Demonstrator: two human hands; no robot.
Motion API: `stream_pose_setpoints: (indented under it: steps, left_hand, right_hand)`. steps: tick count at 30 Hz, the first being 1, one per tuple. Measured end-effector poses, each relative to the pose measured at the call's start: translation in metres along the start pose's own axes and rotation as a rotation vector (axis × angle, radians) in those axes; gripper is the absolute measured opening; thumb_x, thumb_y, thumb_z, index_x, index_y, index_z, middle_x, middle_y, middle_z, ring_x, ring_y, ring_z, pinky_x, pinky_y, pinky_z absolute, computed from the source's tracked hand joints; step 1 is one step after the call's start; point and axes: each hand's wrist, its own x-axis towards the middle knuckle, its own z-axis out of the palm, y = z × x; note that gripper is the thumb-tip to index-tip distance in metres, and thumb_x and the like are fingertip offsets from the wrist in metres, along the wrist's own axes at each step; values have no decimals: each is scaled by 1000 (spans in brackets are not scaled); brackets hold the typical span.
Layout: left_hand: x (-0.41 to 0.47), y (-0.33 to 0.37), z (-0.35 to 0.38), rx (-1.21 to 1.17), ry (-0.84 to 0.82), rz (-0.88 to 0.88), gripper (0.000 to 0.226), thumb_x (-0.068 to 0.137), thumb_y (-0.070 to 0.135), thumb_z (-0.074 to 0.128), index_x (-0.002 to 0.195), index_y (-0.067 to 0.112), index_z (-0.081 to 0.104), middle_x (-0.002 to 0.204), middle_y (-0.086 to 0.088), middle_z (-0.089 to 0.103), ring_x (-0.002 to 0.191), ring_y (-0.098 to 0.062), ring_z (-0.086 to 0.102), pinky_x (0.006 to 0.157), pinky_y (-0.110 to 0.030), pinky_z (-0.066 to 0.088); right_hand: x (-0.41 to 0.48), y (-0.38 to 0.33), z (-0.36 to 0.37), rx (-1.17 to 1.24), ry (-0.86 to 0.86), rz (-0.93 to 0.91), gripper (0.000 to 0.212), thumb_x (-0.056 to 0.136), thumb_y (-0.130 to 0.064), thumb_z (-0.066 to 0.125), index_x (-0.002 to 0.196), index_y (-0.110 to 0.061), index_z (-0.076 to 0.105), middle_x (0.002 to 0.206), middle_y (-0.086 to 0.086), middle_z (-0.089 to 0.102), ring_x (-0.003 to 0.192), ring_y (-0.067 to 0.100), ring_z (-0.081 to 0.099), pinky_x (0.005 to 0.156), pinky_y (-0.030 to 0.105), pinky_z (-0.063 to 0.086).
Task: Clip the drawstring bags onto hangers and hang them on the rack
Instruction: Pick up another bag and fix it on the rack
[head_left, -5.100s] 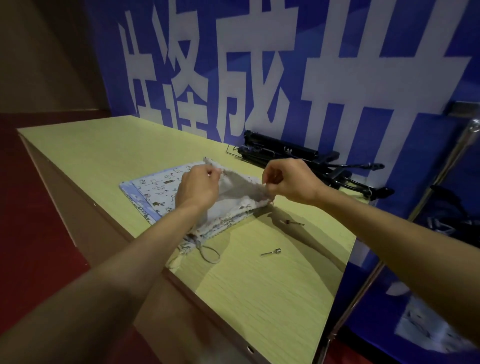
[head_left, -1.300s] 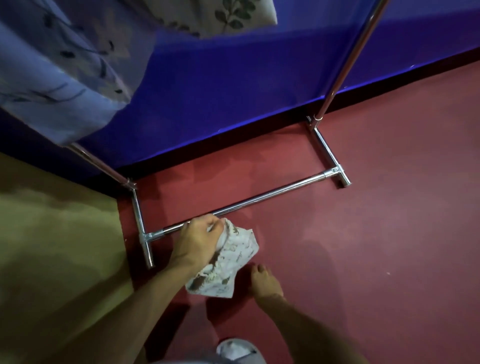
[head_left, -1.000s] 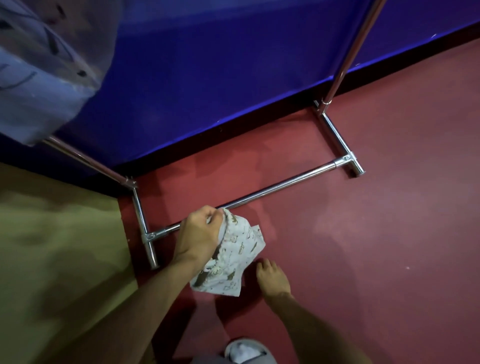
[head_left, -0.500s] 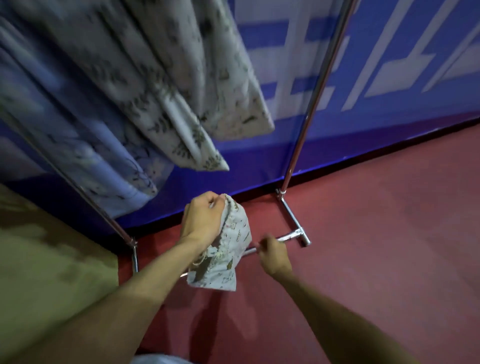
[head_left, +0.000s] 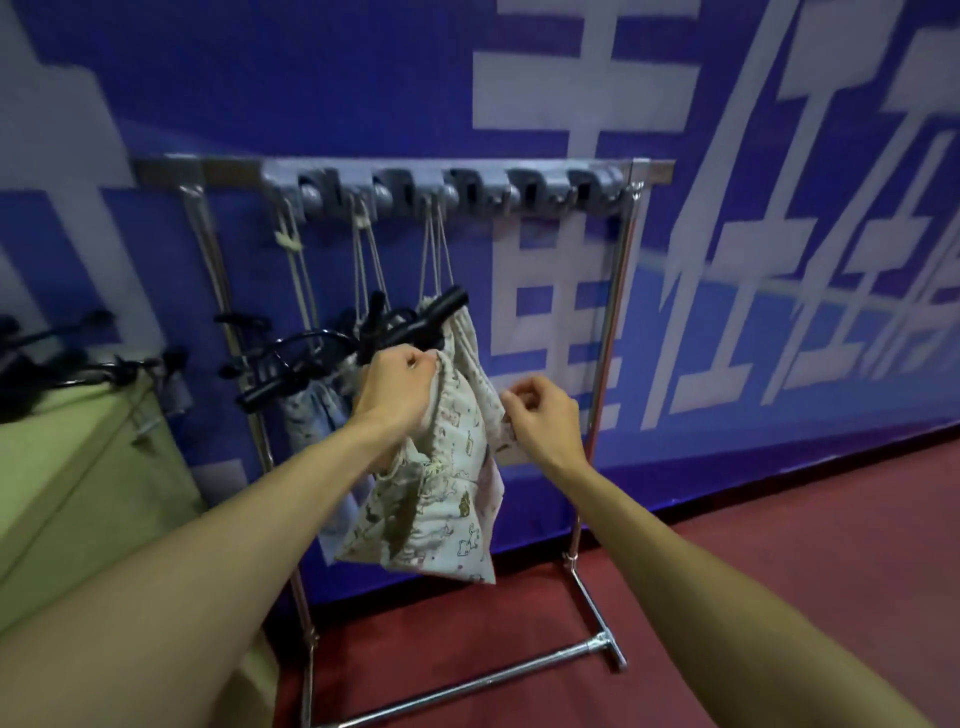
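your left hand (head_left: 397, 387) grips the printed drawstring bag (head_left: 441, 514) by its gathered mouth, lifting it to the black clip hanger (head_left: 439, 312) on the rack (head_left: 611, 322), ready for clipping. your right hand (head_left: 545, 415) curls at the bag's right edge; i cannot tell whether it pinches cloth.

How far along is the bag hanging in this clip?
Done: hung bags dangle from three hooks on the rack. In hand: left hand grips a printed bag; right hand curls beside it, grip unclear. Left: clipping and hanging it; spare hangers lie on the table.
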Motion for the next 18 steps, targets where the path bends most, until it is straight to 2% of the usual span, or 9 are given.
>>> stream_pose_setpoints:
  steps: [1,4,7,9,12,14,18]
  left_hand:
    - [-2,12,-13,-13,18,-2,40,100,28,48,63,14,49,54,0,44,50,-18,36,45,-27,27]
    - [1,35,-50,-84,37,-7,44,98,31,51,60,14,39,58,-5,43,53,-20,33,52,-30,26]
    - [0,55,-84,-205,2,-43,25,88,39,58,77,17,58,73,-7,51,67,-19,48,66,-31,37]
    - [-5,67,-109,-322,2,-72,23,90,31,61,79,10,63,76,-10,59,71,-21,56,68,-32,44]
    - [-20,78,-144,-511,-52,-148,20,94,20,60,93,2,70,81,-15,72,71,-27,68,66,-34,56]
    - [-29,75,-169,-603,-71,-185,20,95,18,57,97,2,69,75,-13,71,61,-23,67,56,-29,58]
    - [-44,58,-216,-688,-5,-273,18,95,19,56,99,4,66,74,-11,66,56,-21,64,51,-29,55]
  right_hand:
    - [3,-22,-4,22,10,-57,15,91,-21,64,77,-21,58,70,4,65,61,17,63,59,31,55]
    - [8,-86,-13,101,19,-221,19,90,-21,66,73,-24,57,65,5,64,55,16,56,57,34,53]
    - [7,-145,-14,195,-54,-346,13,89,-19,67,77,-17,61,64,3,63,54,13,57,54,32,50]
    - [2,-182,-11,281,-192,-416,10,90,-16,66,82,-12,63,66,5,66,55,11,61,53,28,49]
    - [-10,-222,-1,361,-470,-523,9,93,-10,61,83,-11,61,70,12,69,61,23,65,56,33,53]
    - [-20,-238,10,335,-599,-580,10,94,-9,58,85,-11,60,73,12,69,65,23,65,61,35,54]
    - [-42,-260,43,217,-686,-747,5,92,-15,60,88,-13,60,82,3,71,72,13,66,68,34,54]
